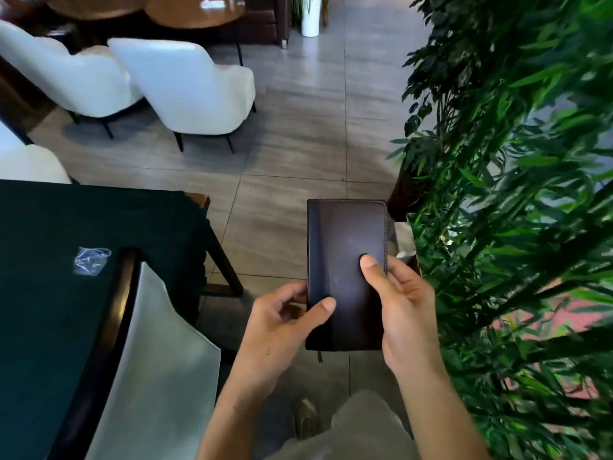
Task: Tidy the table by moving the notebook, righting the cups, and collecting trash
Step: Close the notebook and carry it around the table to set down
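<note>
While both hands, left hand [282, 322] and right hand [403, 313], gripped the dark notebook [346, 273] lower centre, over floor, loosened thumbs risked dropping it.

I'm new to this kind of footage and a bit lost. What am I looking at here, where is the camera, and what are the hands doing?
There is no machine here: a person wears a wide-angle camera on the head, looking forward and down, so you see their own two hands. The left hand and the right hand together hold a closed dark notebook above the tiled floor, thumbs on its cover. To the left is a table under a dark green cloth, with a piece of crumpled clear plastic lying on it. A chair back stands against the table, and leafy plants fill the right side.
</note>
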Action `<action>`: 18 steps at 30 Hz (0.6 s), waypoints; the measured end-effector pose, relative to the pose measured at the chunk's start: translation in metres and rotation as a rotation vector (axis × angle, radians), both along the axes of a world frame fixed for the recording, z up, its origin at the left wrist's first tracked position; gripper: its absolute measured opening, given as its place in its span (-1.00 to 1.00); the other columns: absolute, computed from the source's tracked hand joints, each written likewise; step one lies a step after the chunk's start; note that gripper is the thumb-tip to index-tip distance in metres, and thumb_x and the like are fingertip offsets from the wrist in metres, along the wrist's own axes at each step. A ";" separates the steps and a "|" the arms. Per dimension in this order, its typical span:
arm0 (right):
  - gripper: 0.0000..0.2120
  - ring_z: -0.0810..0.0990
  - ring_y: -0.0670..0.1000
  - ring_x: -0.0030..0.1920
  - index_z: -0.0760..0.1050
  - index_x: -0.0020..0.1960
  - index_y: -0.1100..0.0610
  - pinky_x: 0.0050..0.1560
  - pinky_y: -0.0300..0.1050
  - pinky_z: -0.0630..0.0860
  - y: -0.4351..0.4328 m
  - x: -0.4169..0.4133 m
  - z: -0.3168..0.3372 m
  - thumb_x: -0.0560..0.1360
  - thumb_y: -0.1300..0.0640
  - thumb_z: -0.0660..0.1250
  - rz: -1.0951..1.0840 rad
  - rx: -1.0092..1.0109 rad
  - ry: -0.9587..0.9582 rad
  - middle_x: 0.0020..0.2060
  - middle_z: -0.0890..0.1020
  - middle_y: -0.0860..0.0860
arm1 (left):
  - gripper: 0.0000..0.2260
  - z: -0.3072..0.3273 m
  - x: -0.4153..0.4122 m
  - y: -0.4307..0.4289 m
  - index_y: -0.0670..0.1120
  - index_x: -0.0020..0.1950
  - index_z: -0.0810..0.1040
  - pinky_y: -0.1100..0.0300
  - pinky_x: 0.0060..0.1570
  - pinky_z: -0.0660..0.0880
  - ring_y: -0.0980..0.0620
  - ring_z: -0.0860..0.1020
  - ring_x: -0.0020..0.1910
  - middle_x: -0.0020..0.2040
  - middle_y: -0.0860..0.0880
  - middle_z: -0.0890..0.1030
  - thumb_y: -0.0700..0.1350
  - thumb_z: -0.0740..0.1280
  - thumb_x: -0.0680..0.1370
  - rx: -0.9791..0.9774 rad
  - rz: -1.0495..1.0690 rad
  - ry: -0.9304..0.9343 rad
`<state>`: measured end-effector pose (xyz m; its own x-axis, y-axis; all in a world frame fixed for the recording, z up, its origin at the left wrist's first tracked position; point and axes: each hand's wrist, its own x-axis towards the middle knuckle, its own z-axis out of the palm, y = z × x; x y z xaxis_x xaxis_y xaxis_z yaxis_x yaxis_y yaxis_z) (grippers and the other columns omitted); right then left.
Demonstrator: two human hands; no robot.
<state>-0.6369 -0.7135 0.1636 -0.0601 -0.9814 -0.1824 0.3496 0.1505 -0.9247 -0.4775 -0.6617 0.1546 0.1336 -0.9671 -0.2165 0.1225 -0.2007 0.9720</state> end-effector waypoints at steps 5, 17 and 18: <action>-0.81 0.74 0.14 0.14 0.73 0.14 0.12 0.16 0.09 0.65 -0.054 0.019 -0.005 0.55 0.15 0.45 0.072 -0.012 0.024 0.08 0.78 0.11 | -0.79 -0.007 0.013 -0.043 0.02 0.11 0.76 0.17 -0.04 0.69 -0.03 0.77 0.01 0.01 -0.04 0.81 -0.08 0.57 0.48 0.003 0.058 0.010; -0.86 0.78 -0.02 -0.01 0.76 -0.04 -0.01 -0.08 -0.19 0.68 -0.243 0.066 0.002 0.57 0.18 0.45 0.373 0.011 0.082 -0.03 0.80 0.00 | -0.78 -0.004 0.037 -0.189 -0.07 0.15 0.74 0.08 -0.03 0.71 -0.10 0.77 0.03 0.04 -0.12 0.79 -0.09 0.55 0.52 0.018 0.300 0.056; -0.86 0.78 -0.02 0.01 0.76 -0.02 -0.01 -0.06 -0.19 0.69 -0.257 0.071 0.003 0.57 0.18 0.45 0.418 0.002 0.089 -0.02 0.80 -0.01 | -0.78 -0.004 0.039 -0.197 -0.07 0.16 0.73 0.02 -0.01 0.72 -0.12 0.76 0.03 0.05 -0.13 0.78 -0.09 0.55 0.53 0.024 0.325 0.053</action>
<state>-0.5656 -0.9702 0.1670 0.3270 -0.9243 -0.1968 0.1769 0.2644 -0.9480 -0.4380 -0.8585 0.1511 0.4228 -0.8700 -0.2537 0.2338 -0.1658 0.9580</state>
